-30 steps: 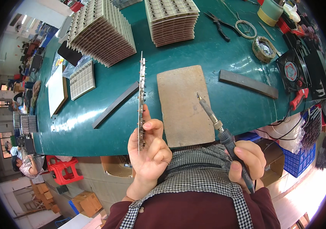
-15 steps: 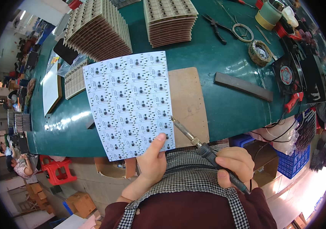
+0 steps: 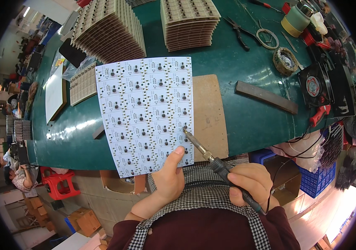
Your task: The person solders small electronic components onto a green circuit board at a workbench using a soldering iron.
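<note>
Fingers of left hand (image 3: pixel 168 180) closed on lower right edge of white circuit board (image 3: pixel 152 109), thumb laid over its face. Holds board up in front of green worktop (image 3: pixel 248 129), component side in view, hiding left part of brown rectangular pad (image 3: pixel 209 118). Fingers of right hand (image 3: pixel 249 183) wrapped fully around handle of soldering iron (image 3: pixel 216 163). Points iron tip up and left, at right-hand column of black components; cannot confirm contact with board from this angle. Right of pad: dark bar (image 3: pixel 266 97). Beyond board: two stacks of beige boards (image 3: pixel 191 36). Upper right: pliers (image 3: pixel 241 41). Far right: black-framed fan (image 3: pixel 313 86).
</note>
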Motion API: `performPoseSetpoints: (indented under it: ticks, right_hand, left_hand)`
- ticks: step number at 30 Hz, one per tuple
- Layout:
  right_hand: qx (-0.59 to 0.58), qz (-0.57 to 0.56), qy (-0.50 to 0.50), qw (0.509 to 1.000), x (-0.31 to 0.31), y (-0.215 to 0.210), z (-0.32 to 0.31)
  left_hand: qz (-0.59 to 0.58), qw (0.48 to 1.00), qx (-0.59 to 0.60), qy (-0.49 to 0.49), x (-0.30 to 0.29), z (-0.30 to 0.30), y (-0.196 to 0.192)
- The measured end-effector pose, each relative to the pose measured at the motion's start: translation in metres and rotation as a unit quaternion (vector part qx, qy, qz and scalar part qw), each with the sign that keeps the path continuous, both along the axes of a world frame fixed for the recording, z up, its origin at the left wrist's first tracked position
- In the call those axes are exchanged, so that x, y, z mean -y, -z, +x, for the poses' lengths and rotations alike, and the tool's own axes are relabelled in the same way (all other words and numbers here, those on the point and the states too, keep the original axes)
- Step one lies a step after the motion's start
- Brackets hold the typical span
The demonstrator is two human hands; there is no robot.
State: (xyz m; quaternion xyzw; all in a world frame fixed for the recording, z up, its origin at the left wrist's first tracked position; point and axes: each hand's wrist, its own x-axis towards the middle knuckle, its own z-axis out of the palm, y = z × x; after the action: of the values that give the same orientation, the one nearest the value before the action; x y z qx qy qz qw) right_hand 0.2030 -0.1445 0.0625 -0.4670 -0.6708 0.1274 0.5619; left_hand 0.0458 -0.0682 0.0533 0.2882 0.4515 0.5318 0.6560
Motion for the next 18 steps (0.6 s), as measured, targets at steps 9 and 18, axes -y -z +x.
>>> performPoseSetpoints:
  ticks: [9, 18]
  right_hand:
    - [0.003, -0.011, -0.017, 1.0, -0.0002, -0.0006, 0.0005]
    - [0.041, 0.028, 0.002, 0.999, -0.0022, -0.0034, -0.0008]
  left_hand:
    - [-0.004, 1.0, -0.024, -0.007, 0.0003, 0.0002, 0.0006]
    - [0.009, 0.999, -0.031, -0.019, -0.0001, 0.0027, -0.0019]
